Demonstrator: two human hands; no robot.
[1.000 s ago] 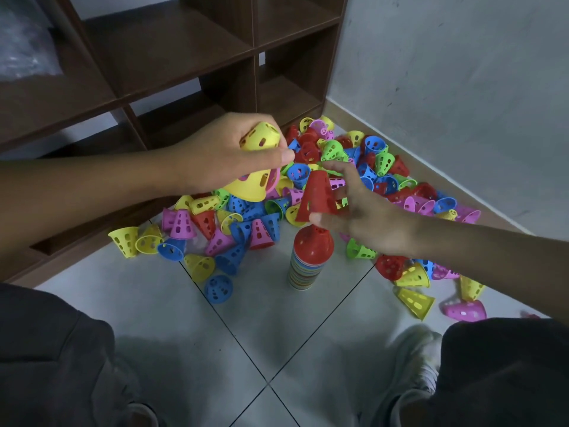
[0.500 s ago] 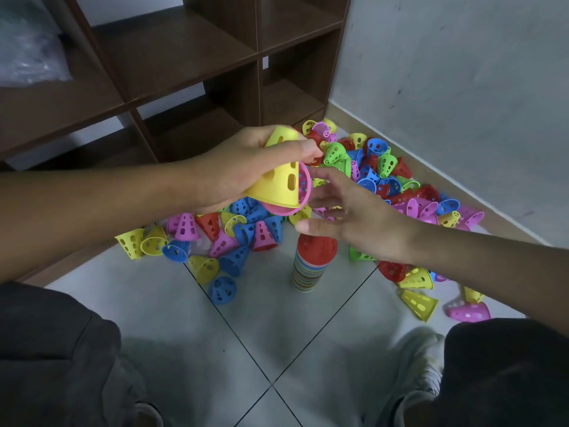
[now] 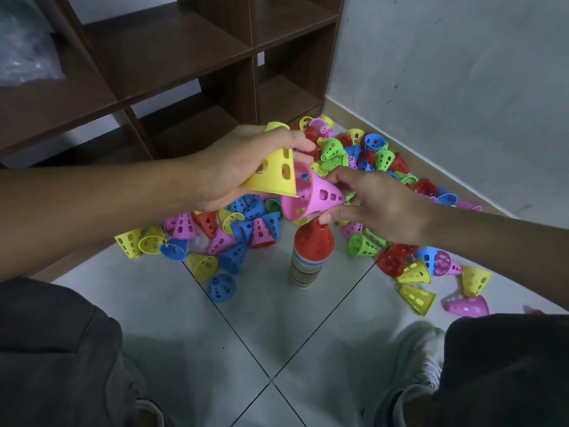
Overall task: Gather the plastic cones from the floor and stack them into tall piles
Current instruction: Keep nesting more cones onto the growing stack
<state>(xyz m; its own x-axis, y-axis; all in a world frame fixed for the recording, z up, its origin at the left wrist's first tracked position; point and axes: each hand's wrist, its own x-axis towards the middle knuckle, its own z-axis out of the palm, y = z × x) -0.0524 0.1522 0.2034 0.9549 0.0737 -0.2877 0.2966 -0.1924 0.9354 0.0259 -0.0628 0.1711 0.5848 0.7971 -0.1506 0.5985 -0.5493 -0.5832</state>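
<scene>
Stack of cones (image 3: 308, 260): one upright pile on the tiled floor (image 3: 261, 318), red cone on top, striped edges of many colours below.
Pink cone (image 3: 314, 195): held tilted just above the stack, wide mouth facing left; right hand (image 3: 369, 204) pinches its narrow end between thumb and fingers.
Yellow cone (image 3: 274, 172): gripped by the left hand (image 3: 243, 161), fingers curled around it, its wide rim touching the pink cone's mouth.
Loose cones (image 3: 369, 155): yellow, blue, red, green and pink, strewn on the floor behind and on both sides of the stack, reaching the corner by the grey wall (image 3: 462, 72).
Dark wooden shelf unit (image 3: 184, 57): stands behind, at left.
Person's dark trouser legs at the bottom corners; light shoe (image 3: 415, 349) at lower right.
</scene>
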